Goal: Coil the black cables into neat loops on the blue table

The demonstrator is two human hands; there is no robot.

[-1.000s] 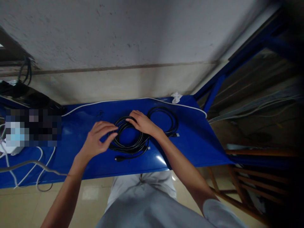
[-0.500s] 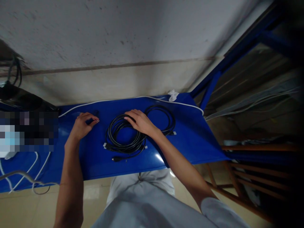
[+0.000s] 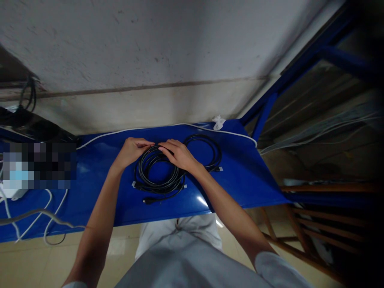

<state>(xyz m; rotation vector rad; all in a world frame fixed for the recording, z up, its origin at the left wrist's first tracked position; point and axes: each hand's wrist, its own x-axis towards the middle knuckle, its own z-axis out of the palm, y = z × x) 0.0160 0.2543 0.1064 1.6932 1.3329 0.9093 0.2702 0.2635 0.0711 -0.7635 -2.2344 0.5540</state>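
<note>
A black cable (image 3: 172, 185) lies wound in a round coil on the blue tabletop, its plug ends showing at the near side. My right hand (image 3: 177, 154) rests over the coil's upper right, thumb and fingers closed around the strands. At the coil's upper left is my left hand (image 3: 133, 151), thumb and fingers pinched together by the top strands. Whatever sits in that pinch is too small to make out. A second black cable coil (image 3: 220, 151) lies to the right, partly behind my right hand, with a pale-tipped plug (image 3: 220, 169).
A white cord (image 3: 126, 129) runs along the back of the blue table (image 3: 246, 184) by the wall. Crumpled white paper (image 3: 219, 122) lies at the back right. White cables (image 3: 48, 204) and a white device (image 3: 15, 192) are at left. A wooden chair (image 3: 327, 228) stands at right.
My left hand has moved right, from bare tabletop to the top of the coil, near the right fingertips. My right hand stays on the coil.
</note>
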